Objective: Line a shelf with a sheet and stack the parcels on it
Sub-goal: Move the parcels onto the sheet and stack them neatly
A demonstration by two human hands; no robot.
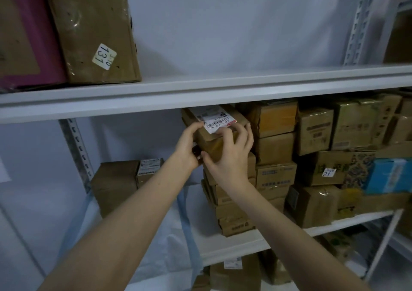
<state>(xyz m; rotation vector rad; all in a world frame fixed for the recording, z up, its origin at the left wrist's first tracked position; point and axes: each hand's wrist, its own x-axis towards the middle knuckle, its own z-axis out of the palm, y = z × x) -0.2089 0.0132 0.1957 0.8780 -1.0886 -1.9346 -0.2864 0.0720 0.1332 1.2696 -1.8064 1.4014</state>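
I see the parcel, a brown cardboard box under glossy tape with a white barcode label on its upper face. It is tilted at the top of a stack on the middle shelf, just under the upper shelf. The left hand grips its 9 o'clock side, fingers curled over the top edge. The right hand holds the 4 o'clock corner, fingers spread, thumb beneath. At 7 o'clock from the stack a white sheet (rumpled, blue-edged) covers the shelf. At 3 o'clock, cartons sit packed tight, with a blue box beyond. At 11 o'clock stands a carton with a 131 sticker.
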